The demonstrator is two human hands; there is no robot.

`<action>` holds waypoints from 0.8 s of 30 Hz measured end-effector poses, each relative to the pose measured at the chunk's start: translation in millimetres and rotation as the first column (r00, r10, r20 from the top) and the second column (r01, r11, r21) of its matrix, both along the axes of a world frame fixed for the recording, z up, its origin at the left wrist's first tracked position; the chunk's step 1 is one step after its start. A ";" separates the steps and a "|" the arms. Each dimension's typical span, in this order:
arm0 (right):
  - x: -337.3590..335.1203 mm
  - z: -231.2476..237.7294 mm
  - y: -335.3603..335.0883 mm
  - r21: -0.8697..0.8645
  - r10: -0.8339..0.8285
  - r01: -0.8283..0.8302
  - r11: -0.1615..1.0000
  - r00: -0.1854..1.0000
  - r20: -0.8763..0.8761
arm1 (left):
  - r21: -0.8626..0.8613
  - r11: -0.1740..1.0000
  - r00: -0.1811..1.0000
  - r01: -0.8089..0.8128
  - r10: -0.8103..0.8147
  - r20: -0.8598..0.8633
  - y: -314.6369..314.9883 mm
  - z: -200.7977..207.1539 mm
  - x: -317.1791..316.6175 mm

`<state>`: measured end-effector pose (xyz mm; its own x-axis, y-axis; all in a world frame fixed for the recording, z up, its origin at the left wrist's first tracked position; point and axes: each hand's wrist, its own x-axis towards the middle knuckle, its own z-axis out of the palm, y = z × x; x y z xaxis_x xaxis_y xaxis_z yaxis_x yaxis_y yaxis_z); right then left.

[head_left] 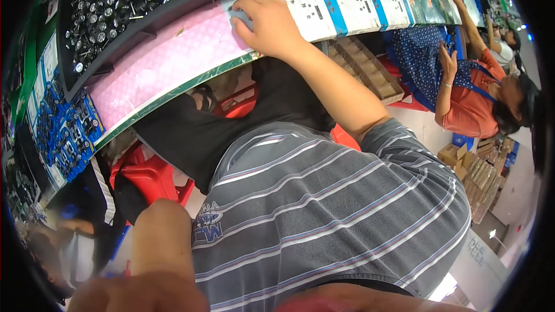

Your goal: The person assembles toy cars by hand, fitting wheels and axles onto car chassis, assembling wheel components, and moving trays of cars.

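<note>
My right hand [269, 23] rests at the edge of the worktable, between a pink bubble-wrap mat [179, 52] and white-and-blue printed sheets [309, 14]. Its thumb and forefinger are apart, over a small grey-blue patch I cannot make out; I see nothing gripped. Raised close to the camera at the lower left is my left hand [139, 294]; it is blurred and its fingers are hidden. A black tray [167, 26] full of small wheels on axles [101, 37] stands beyond the mat.
Blue toy-vehicle parts [66, 130] lie at the table's left end. Red stools [147, 173] and a divided cardboard box [367, 69] are below table level. A co-worker in an orange top [471, 101] works at the right; another person [75, 248] is at the left.
</note>
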<state>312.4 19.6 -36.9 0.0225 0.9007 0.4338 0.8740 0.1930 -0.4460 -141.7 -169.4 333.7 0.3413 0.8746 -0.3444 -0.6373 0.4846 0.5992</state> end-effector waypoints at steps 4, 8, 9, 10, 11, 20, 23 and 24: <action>-7.4 3.4 3.5 -0.030 0.022 -0.021 0.999 1.000 0.016 | -0.117 0.993 0.999 0.030 -0.033 -0.023 26.1 -20.4 33.9; 4.2 -1.9 1.0 -0.011 -0.030 0.030 0.999 0.999 0.015 | 0.164 0.984 0.997 0.064 -0.071 0.042 40.2 -63.9 42.6; 2.1 -2.9 -1.1 -0.028 -0.030 0.030 0.999 0.999 0.017 | 0.219 0.974 0.995 0.058 -0.074 0.063 59.5 -84.4 53.0; 2.0 -3.8 5.0 0.013 0.004 -0.004 1.000 1.000 0.011 | 0.287 0.958 0.997 0.028 -0.048 0.061 74.6 -104.7 105.0; -8.7 0.8 8.2 0.068 0.053 -0.053 0.996 0.999 0.009 | 0.366 0.931 0.998 -0.015 -0.009 0.063 76.3 -119.2 132.6; 0.4 8.2 -4.5 -0.028 -0.001 0.002 1.000 0.999 0.046 | 0.697 0.713 0.877 -0.075 0.380 -0.295 157.6 -316.4 138.2; -1.4 19.4 -9.7 0.131 0.233 -0.205 0.970 0.939 -0.253 | 0.568 0.787 0.216 0.243 0.527 -0.822 144.7 -420.1 95.1; -2.5 34.1 -7.8 0.150 0.251 -0.219 0.964 0.937 -0.244 | 0.537 0.795 0.153 0.283 0.515 -0.844 133.6 -462.3 79.7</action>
